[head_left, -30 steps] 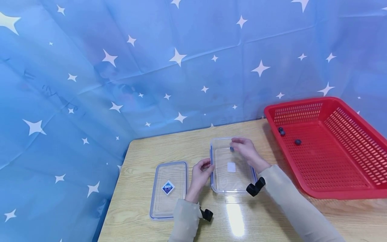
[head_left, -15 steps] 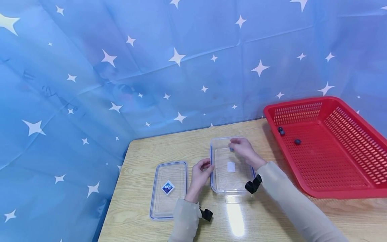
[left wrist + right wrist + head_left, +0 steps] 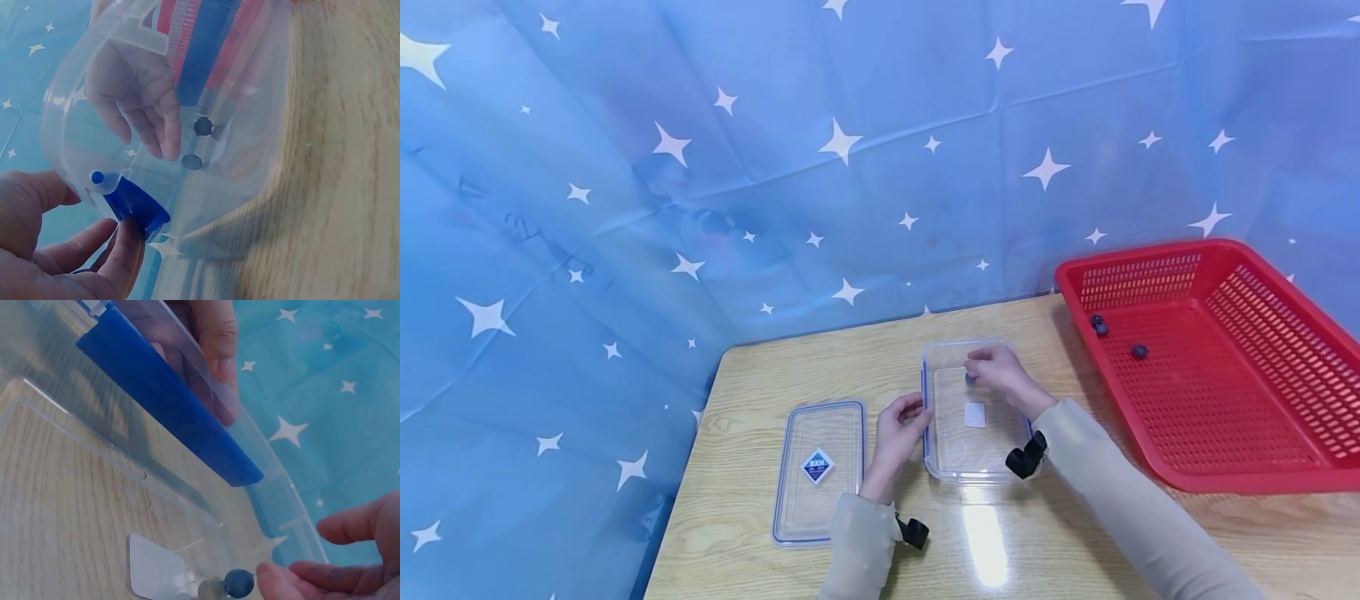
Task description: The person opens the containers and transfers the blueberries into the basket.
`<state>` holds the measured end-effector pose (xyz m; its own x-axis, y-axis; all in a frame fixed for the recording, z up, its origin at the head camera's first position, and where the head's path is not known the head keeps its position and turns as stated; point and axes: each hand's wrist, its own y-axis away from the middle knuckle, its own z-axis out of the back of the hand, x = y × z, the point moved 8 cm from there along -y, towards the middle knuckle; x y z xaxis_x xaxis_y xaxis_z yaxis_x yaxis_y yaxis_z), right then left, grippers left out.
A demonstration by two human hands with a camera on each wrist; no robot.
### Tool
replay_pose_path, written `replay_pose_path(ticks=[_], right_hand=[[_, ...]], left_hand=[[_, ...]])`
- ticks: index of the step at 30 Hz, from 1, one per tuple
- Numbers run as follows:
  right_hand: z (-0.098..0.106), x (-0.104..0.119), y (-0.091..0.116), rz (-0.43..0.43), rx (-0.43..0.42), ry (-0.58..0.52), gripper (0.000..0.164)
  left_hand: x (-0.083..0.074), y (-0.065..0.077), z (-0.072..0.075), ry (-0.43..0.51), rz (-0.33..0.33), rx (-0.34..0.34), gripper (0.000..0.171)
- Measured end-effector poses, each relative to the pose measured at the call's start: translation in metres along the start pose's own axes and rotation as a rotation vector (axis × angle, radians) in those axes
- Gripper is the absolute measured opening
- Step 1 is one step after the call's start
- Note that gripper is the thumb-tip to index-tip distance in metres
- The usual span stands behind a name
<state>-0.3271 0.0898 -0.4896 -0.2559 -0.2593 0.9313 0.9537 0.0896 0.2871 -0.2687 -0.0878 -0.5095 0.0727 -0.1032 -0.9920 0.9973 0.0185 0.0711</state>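
Observation:
A clear plastic food container (image 3: 951,467) with blue side clips stands on the wooden table. My left hand (image 3: 897,433) grips its left wall, and in the left wrist view the fingers are at a blue clip (image 3: 137,206). Inside the container my right hand (image 3: 1006,379) reaches in, its fingers loosely extended. A blueberry (image 3: 239,583) lies on the container floor by the right fingertips, with nothing seen pinched between thumb and fingers. Through the wall, the left wrist view shows two dark round spots, a blueberry (image 3: 203,126) and another that may be a reflection.
A red perforated basket (image 3: 1225,417) with several blueberries (image 3: 1139,352) stands to the right. The container's clear lid (image 3: 805,508) with a blue edge lies on the left. A blue star-patterned cloth (image 3: 880,167) hangs behind and beside the table.
My right hand has shifted slightly left and toward me within the container, and the blueberry beneath its fingers shows slightly nearer. My left hand has stayed in place.

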Motion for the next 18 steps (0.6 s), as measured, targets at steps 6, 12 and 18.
replay_pose_path(ticks=[6, 12, 18], right_hand=[[0.008, 0.006, 0.001, 0.069, -0.064, 0.099, 0.039], [0.009, 0.008, 0.0, 0.078, -0.081, 0.159, 0.038], [0.006, 0.006, -0.005, 0.06, -0.098, 0.165, 0.037]], left_hand=[[0.0, 0.0, -0.001, 0.008, -0.018, 0.006, 0.03], [-0.001, 0.0, -0.001, 0.01, -0.024, 0.014, 0.03], [-0.022, 0.01, -0.001, 0.015, -0.023, 0.018, 0.031]])
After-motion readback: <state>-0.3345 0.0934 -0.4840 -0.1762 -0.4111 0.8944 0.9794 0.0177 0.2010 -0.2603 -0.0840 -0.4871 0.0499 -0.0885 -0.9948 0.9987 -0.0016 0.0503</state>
